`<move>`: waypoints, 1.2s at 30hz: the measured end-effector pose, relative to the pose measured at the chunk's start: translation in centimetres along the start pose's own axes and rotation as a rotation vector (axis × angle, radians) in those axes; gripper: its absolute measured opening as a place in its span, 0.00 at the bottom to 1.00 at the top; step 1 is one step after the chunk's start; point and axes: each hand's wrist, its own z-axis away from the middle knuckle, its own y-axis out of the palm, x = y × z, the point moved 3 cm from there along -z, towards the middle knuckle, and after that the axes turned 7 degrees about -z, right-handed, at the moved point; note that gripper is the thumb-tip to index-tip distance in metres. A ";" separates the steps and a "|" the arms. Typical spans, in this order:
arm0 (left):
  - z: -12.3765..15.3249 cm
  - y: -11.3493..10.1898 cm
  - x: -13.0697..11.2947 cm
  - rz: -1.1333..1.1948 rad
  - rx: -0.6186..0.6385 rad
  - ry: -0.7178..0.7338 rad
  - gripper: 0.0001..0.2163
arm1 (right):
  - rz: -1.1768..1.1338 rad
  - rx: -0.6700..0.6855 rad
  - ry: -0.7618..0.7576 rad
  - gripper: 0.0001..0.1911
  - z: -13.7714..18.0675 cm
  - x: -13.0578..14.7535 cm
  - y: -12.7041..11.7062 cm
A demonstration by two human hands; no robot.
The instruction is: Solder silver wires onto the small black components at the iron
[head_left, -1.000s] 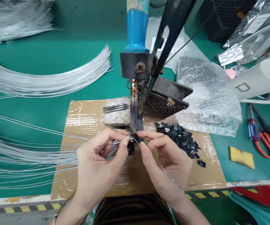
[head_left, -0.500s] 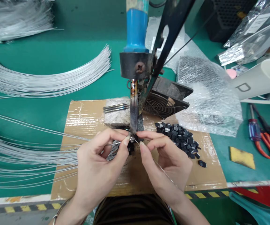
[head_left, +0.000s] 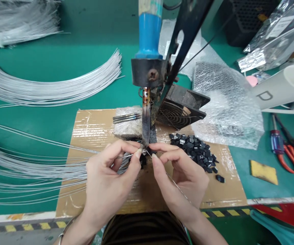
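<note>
A soldering iron (head_left: 149,37) with a blue handle hangs upright in a stand, and its tip (head_left: 146,122) points down between my fingertips. My left hand (head_left: 113,177) is closed in a pinch on a thin grey-white wire (head_left: 124,156). A small shiny metal part (head_left: 144,151) shows at the left fingertips, right under the iron's tip; its details are too small to tell. My right hand (head_left: 184,173) pinches a thin solder wire (head_left: 175,184), whose end reaches the tip; the rest trails back along the palm.
Loose grey-white wires (head_left: 34,166) spread leftward, with a curved bundle (head_left: 60,90) behind. Small black connector pieces (head_left: 195,151) lie heaped on the cardboard (head_left: 85,129). A black fan (head_left: 179,110) stands behind the iron. Rightward are a yellow sponge (head_left: 263,172), orange-handled scissors (head_left: 289,160) and bubble wrap (head_left: 228,105).
Almost nothing differs. The whole view has shifted very slightly, and both hands keep their pinch under the iron's tip.
</note>
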 end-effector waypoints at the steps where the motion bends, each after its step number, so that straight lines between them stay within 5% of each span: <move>1: 0.0 0.0 0.0 -0.003 0.001 0.002 0.06 | 0.005 0.005 -0.003 0.09 0.0 0.0 0.0; 36: 0.3 -0.2 -0.1 0.005 -0.028 0.003 0.05 | 0.032 -0.029 -0.036 0.09 0.1 0.0 0.2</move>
